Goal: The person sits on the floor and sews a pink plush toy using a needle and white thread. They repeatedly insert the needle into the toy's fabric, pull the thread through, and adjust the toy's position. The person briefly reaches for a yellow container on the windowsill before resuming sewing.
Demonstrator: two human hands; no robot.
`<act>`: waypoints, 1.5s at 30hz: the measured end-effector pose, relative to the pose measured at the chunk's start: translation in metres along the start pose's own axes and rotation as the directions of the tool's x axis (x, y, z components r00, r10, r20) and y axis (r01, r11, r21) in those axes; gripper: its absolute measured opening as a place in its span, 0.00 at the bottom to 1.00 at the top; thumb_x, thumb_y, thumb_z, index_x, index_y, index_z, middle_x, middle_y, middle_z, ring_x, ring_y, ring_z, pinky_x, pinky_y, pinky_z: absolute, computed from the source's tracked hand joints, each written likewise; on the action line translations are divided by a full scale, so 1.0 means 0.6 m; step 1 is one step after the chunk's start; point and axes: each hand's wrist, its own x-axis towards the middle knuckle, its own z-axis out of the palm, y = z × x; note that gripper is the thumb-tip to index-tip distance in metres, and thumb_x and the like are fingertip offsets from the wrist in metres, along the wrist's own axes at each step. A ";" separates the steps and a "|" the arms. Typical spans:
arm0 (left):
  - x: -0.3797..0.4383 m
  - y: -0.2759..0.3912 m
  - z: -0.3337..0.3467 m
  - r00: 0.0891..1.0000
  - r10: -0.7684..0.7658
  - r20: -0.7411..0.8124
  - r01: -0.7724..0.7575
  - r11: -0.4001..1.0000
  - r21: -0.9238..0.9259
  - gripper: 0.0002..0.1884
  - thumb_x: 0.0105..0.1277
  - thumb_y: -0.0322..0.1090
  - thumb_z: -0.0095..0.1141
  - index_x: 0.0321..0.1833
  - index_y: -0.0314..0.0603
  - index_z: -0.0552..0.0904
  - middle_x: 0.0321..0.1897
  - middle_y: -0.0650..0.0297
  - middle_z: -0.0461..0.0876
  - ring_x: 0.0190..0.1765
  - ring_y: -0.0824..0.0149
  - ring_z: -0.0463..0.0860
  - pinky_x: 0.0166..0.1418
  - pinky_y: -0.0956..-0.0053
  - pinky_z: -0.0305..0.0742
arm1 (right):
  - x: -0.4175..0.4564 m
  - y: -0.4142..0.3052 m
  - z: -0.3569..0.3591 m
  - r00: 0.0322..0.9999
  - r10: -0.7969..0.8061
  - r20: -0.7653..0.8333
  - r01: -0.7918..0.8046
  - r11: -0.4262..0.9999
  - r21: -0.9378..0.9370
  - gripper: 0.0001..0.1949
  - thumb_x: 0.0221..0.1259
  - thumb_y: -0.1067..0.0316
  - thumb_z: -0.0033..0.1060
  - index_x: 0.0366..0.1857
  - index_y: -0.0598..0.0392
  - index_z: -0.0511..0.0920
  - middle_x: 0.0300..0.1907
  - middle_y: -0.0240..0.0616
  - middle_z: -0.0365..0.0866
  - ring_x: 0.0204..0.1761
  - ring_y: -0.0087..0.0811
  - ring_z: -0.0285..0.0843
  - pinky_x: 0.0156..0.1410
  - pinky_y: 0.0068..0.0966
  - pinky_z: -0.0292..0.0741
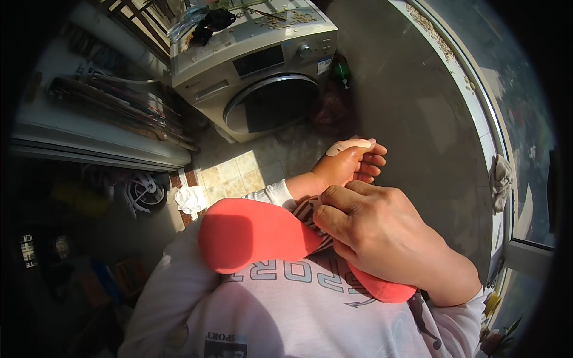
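Observation:
My right hand [380, 228] is in front of my chest, its fingers bent and pinched at the narrow middle of a coral-red fabric piece [264, 230]. The piece has two rounded ends; the smaller one shows below my right wrist. Brown-and-white striped cloth [309, 212] shows beside the pinching fingers, partly hidden by them. Beyond it, my left hand [351, 163] reaches forward with loosely curled fingers and a straight thumb. A bright pale patch runs along that thumb; whether it is sunlit skin or something on it, I cannot tell. Nothing else shows in the left hand.
A front-loading washing machine [255, 85] stands ahead, with a plastic bag [188, 22] and scattered beige seeds [297, 19] on top. More seeds [429, 31] line the right windowsill, where a grey cloth [502, 183] lies. A green bottle [342, 71] is beside the machine. At left are a wheel [145, 193] and white crumpled paper or cloth [190, 199].

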 end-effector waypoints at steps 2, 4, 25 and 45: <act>-0.002 0.000 -0.006 1.000 -0.008 -0.017 0.008 1.000 -0.019 0.15 0.78 0.46 0.53 0.51 0.44 0.85 0.41 0.67 0.84 0.41 0.72 0.81 0.48 0.73 0.80 | -0.002 0.005 0.013 0.999 0.021 -0.025 -0.019 0.997 0.081 0.11 0.47 0.73 0.69 0.36 0.56 0.79 0.35 0.38 0.80 0.37 0.41 0.84 0.41 0.35 0.80; -0.002 0.002 -0.005 0.999 -0.017 -0.033 0.017 1.000 -0.012 0.15 0.78 0.46 0.52 0.51 0.45 0.85 0.42 0.68 0.84 0.41 0.72 0.81 0.48 0.73 0.80 | 0.000 0.010 0.014 0.997 0.066 0.035 -0.071 0.980 0.183 0.12 0.45 0.75 0.67 0.37 0.56 0.80 0.36 0.38 0.80 0.37 0.42 0.84 0.41 0.36 0.80; -0.002 -0.003 -0.005 1.000 -0.002 -0.018 0.001 1.000 -0.014 0.16 0.79 0.46 0.51 0.52 0.42 0.85 0.42 0.65 0.85 0.41 0.71 0.82 0.49 0.72 0.79 | 0.065 -0.024 0.052 0.970 -0.228 0.079 0.208 0.956 0.206 0.07 0.59 0.72 0.63 0.37 0.62 0.77 0.33 0.42 0.78 0.37 0.43 0.83 0.43 0.36 0.82; 0.002 -0.004 -0.031 0.999 0.048 0.008 -0.047 0.994 -0.100 0.18 0.80 0.47 0.50 0.56 0.40 0.84 0.44 0.65 0.85 0.42 0.71 0.83 0.51 0.72 0.80 | -0.052 -0.034 -0.077 0.999 0.003 0.047 -0.011 0.984 0.177 0.21 0.47 0.61 0.75 0.48 0.54 0.87 0.57 0.47 0.85 0.50 0.48 0.86 0.57 0.43 0.79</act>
